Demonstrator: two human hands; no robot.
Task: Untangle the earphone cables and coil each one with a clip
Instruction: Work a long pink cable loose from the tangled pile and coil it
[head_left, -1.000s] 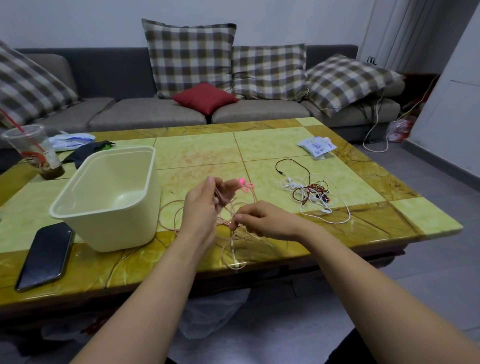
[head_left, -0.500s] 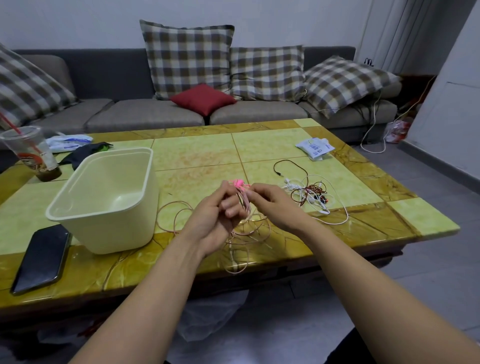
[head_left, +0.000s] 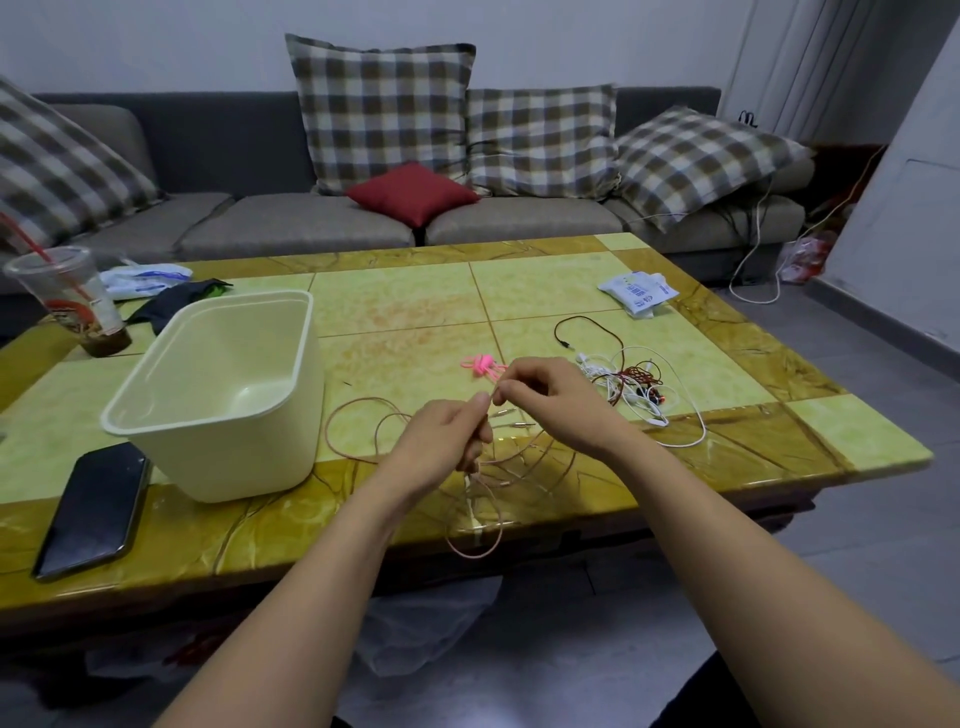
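Observation:
A thin pink-gold earphone cable (head_left: 363, 415) lies in loose loops on the table's near edge, one loop hanging over it. My left hand (head_left: 441, 441) pinches this cable between thumb and fingers. My right hand (head_left: 550, 400) pinches the same cable just to the right, fingertips almost meeting the left thumb. A bright pink clip (head_left: 483, 364) lies on the table just beyond my hands. To the right sits a tangle of white and red earphone cables (head_left: 639, 384).
A cream plastic tub (head_left: 218, 395) stands at the left, a black phone (head_left: 93, 509) near the front-left edge, a drink cup with a red straw (head_left: 67, 301) at the far left. A white packet (head_left: 639, 291) lies at the back right. A sofa with checked cushions stands behind.
The pink clip, earlier between my fingers, now lies on the table. Both hands have dropped slightly toward me and now pinch the pink-gold cable between them.

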